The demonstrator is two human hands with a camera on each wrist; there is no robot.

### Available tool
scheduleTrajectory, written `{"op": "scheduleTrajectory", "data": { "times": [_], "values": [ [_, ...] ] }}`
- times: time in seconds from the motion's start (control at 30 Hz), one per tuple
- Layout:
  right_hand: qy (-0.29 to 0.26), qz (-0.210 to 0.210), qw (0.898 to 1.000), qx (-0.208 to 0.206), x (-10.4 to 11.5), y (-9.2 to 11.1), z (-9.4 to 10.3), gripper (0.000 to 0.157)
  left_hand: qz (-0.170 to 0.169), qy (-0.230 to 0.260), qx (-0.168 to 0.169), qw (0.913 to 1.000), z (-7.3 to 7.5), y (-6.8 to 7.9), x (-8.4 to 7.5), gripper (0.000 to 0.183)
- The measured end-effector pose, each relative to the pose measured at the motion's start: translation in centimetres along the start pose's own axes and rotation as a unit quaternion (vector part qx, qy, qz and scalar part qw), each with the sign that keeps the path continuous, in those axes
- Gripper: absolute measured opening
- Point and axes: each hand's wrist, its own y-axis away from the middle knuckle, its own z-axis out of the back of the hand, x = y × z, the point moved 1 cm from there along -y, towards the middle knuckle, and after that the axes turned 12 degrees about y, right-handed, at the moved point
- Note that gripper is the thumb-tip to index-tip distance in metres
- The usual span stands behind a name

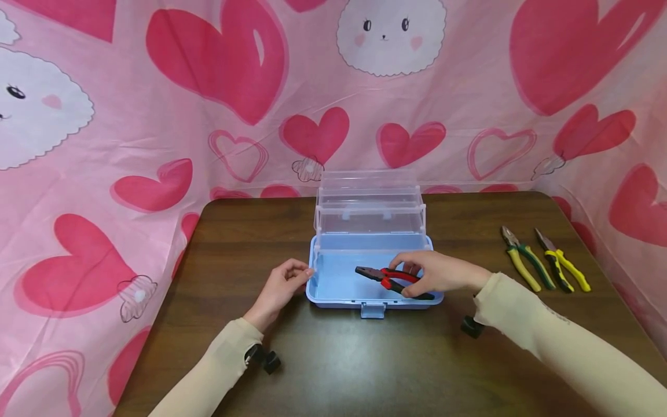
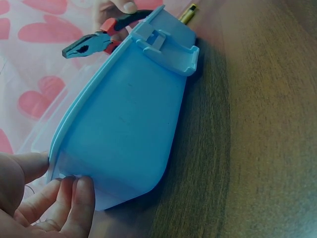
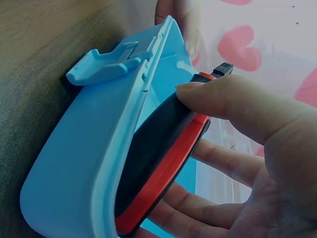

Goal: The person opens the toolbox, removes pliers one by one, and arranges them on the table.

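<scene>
A light blue toolbox (image 1: 333, 303) stands on the table with its clear lid and trays raised at the back. My right hand (image 1: 435, 272) holds red-and-black combination pliers (image 1: 385, 282) over the open box, thumb on one handle and fingers at the other side. The jaws point left, and in the right wrist view the handle ends dip inside the front rim (image 3: 130, 129). At the box's left end, my left hand (image 1: 281, 289) pinches the rim between thumb and fingers; the left wrist view shows the fingertips (image 2: 85, 191) against the outer wall.
To the right on the brown table (image 1: 417, 359) lie green-and-yellow combination pliers (image 1: 527, 260) and yellow-and-black long-nose pliers (image 1: 563, 263). The front latch (image 1: 373, 311) hangs down from the box. A pink heart-patterned cloth (image 1: 359, 92) surrounds the table at the back and sides.
</scene>
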Motion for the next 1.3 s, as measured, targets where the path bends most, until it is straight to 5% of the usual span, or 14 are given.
{"op": "scheduleTrajectory", "data": {
  "times": [0.47,0.93,1.3],
  "values": [
    [0.027,0.033,0.999,-0.023,-0.2,1.1,0.3,0.053,0.001,-0.001,0.004,1.0000,0.0,-0.2,0.0,0.027],
    [0.138,-0.053,0.982,-0.121,2.6,3.4,0.9,0.053,-0.003,0.001,0.005,1.0000,0.0,-0.4,0.1,0.028],
    [0.137,-0.127,0.965,-0.185,0.5,6.6,2.3,0.057,-0.001,0.002,0.006,1.0000,0.1,-0.2,0.4,0.027]
  ]
}}
